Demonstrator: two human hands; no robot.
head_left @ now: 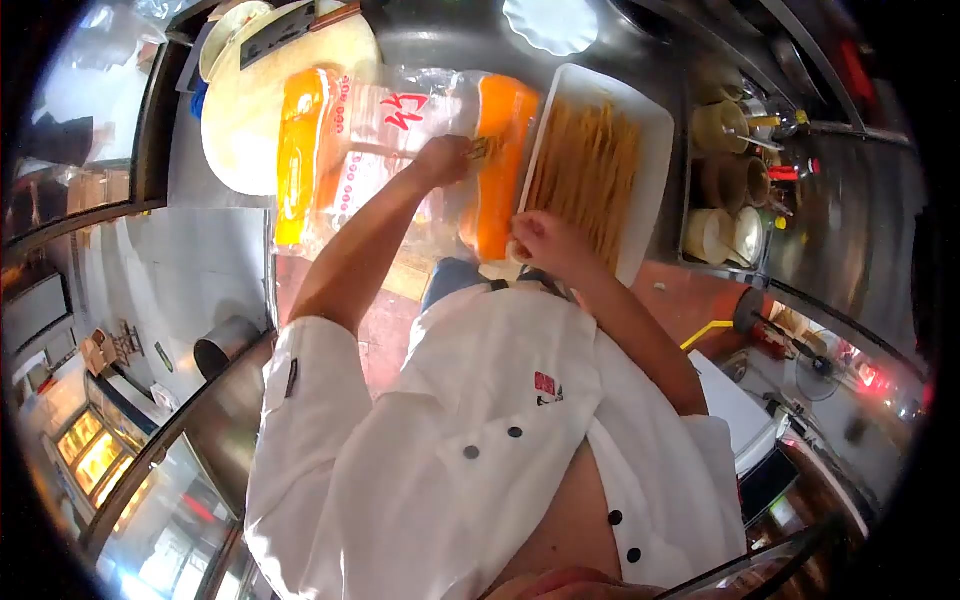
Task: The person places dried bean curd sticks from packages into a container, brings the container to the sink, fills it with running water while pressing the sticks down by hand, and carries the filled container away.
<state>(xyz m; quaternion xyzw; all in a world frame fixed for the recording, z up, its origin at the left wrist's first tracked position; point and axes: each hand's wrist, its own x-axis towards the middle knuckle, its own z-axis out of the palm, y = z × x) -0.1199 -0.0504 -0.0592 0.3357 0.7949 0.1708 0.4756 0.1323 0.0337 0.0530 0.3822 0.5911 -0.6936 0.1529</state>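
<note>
A large clear plastic bag [390, 150] with orange ends and red lettering lies across the counter. My left hand [445, 162] is over its middle, fingers closed around some yellowish stick pieces [486, 148]; whether the hand is inside or on top of the plastic, I cannot tell. At the bag's near right corner, my right hand [540, 238] pinches the orange edge. Close to the right of the bag is a white rectangular tray [655, 130] filled with long tan sticks [585, 165] that look like dried bean curd sticks, lying lengthwise.
A round cutting board [235, 150] with a cleaver [285, 40] on it stands at the far left, partly under the bag. Behind the tray is a white scalloped dish [552, 22]. Seasoning containers [712, 235] and bottles [790, 172] fill a recess on the right.
</note>
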